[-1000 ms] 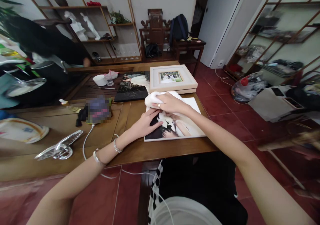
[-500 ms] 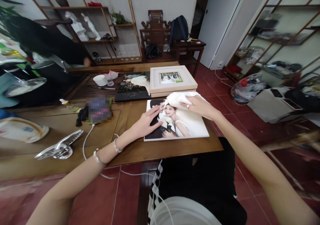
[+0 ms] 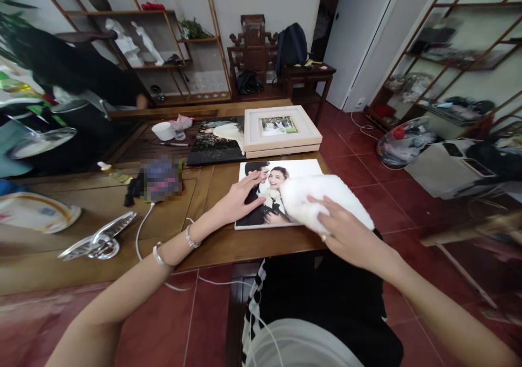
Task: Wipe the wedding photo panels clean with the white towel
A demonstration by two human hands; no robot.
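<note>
A large unframed wedding photo point(image 3: 265, 179) lies flat on the near right corner of the wooden table point(image 3: 204, 247). My left hand point(image 3: 240, 198) rests on the photo's left part, fingers stretched flat. My right hand point(image 3: 346, 234) presses a folded white cloth point(image 3: 322, 201) onto the photo's near right corner, fingers laid over the cloth. The cloth hides that corner of the picture.
Behind the photo stand a white framed picture point(image 3: 281, 129) and a dark print point(image 3: 214, 141). A white cup point(image 3: 163, 131), a blurred object point(image 3: 162, 178), a metal piece point(image 3: 98, 239), a plate point(image 3: 38, 212) and a white cable point(image 3: 142, 225) lie to the left. Red tiled floor lies right.
My right hand has drawn the cloth from the photo's top left across to its top right, then down to the near right corner. My left hand has stayed put.
</note>
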